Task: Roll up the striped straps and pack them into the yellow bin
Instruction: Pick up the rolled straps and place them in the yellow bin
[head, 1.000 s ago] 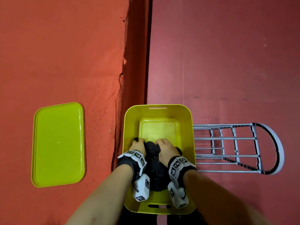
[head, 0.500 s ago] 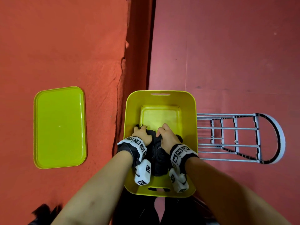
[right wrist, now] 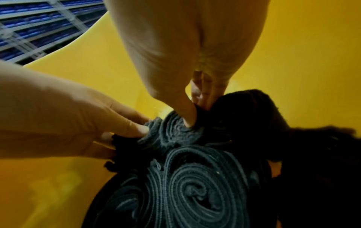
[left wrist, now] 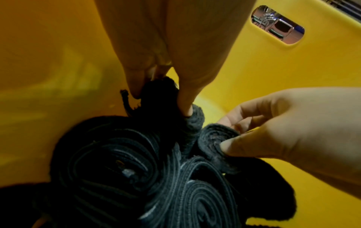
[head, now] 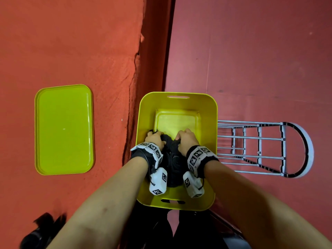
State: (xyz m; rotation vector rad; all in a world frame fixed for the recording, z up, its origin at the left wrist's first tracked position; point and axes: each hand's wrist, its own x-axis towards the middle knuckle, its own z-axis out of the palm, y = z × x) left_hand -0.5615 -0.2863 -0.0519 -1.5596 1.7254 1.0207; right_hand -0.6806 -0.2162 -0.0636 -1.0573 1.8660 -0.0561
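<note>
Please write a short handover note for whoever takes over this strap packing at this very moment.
Left hand: pinching a dark rolled strap inside the yellow bin.
Right hand: pinching the neighbouring roll, also in the bin.
Done: several rolled straps sit packed at the bin's near end.
Left: seat these two rolls, release both grips. No loose straps are visible outside the bin.

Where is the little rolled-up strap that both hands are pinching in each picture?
Head: the small roll sits between the left hand and right hand, mostly hidden.
Left wrist: centre right.
Right wrist: centre.
Shared landmark: the big coiled roll beside it, inside the yellow bin.
</note>
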